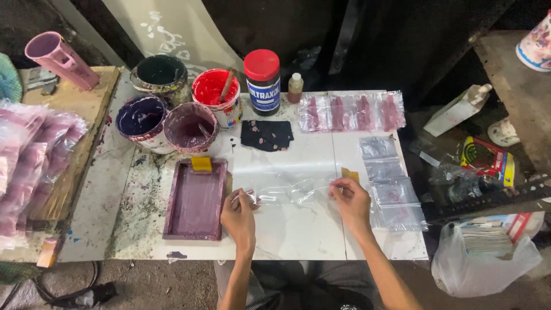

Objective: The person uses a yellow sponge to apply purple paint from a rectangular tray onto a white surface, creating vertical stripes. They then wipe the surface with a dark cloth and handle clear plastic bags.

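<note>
A clear plastic bag [290, 192] lies stretched flat on the white board [298, 229] in front of me. My left hand [239, 215] pinches its left end, and my right hand [351, 201] pinches its right end. Just left of my left hand sits a purple-stained rectangular frame [195, 201] with a small yellow scraper [201, 164] at its top edge. A small tan card [350, 174] lies right behind my right hand.
Several paint tubs [172, 109] stand at the back left, one red with a stick in it, beside a red-capped dark jar [263, 83] and a small bottle [295, 87]. Printed bags [351, 112] lie at the back and right [393, 192]. A dark cloth [266, 135] is centre-back. Pink bags [28, 166] pile at left.
</note>
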